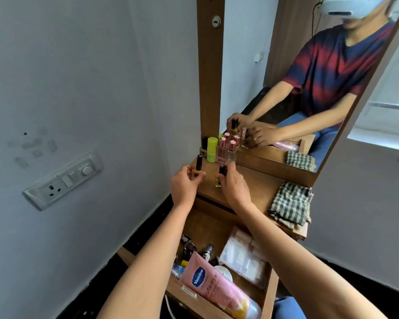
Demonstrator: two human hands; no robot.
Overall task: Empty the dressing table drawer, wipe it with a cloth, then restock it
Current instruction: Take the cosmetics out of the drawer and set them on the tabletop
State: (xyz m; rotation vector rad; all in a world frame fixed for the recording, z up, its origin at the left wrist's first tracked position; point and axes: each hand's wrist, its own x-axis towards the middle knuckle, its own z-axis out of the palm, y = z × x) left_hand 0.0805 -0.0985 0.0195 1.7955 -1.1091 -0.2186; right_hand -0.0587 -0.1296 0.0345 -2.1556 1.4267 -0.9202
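Observation:
The wooden drawer stands pulled out below me, holding a pink Vaseline lotion tube, several small dark bottles and a clear plastic packet. On the dressing table top, my left hand is shut on a tan foundation bottle with a black cap. My right hand is shut on a small yellowish bottle with a black cap. Both bottles stand upright on the top. A checked cloth lies at the right of the top.
A lime bottle, pink-capped clear bottles and a dark-capped bottle stand against the mirror. A switch panel is on the left wall. A window sits at the right.

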